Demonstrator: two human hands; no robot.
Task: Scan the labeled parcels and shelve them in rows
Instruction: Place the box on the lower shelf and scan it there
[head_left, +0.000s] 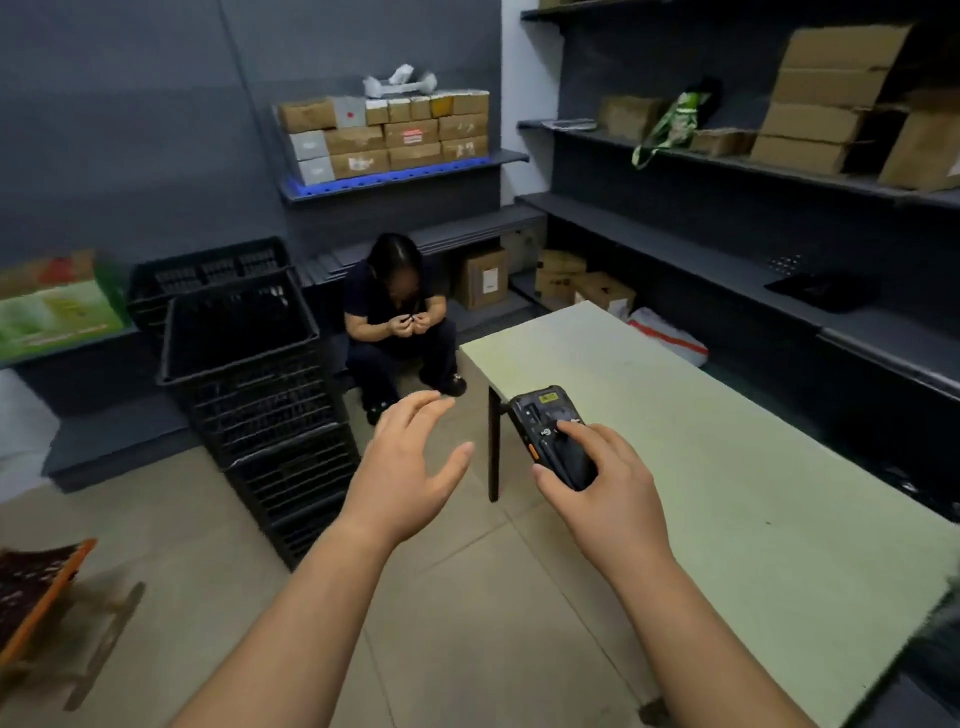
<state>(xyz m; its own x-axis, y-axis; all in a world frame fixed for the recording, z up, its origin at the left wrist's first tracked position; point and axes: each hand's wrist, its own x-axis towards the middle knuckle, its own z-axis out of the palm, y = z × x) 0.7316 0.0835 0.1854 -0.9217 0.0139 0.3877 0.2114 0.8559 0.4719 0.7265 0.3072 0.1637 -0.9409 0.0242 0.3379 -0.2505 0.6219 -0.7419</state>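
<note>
Two hands are out in front of us at waist height. Our right hand (608, 483) grasps the black scanner (550, 431), fingers curled over its back and the thumb along the side with the orange button. The scanner sits at the left edge of the pale table (727, 467), near its dark leg; we cannot tell whether it touches the tabletop. Our left hand (410, 467) is released and holds nothing, its fingers spread and loosely bent in the air above the tiled floor (467, 597), just beside the right hand.

The parcels are well apart from us. We see one batch of cardboard boxes (387, 135) stacked in three rows on the blue-edged shelf (395, 179) against the back wall, with a white wrapped bundle (400, 83) on top. More brown boxes (821, 98) are piled on the dark shelving (675, 228) along the right wall, next to a green and white bag (670, 124). A few cartons (485, 278) stand on the lowest level in the far corner, and a white and red sack (670, 332) lies behind the table.

To our left stands a tilted stack of black crates (260, 384), with a green carton (57, 312) on a ledge beyond it. Between the crates and the table, a person in dark clothes (397, 322) sits low against the back shelving, hands together in front of them.
</note>
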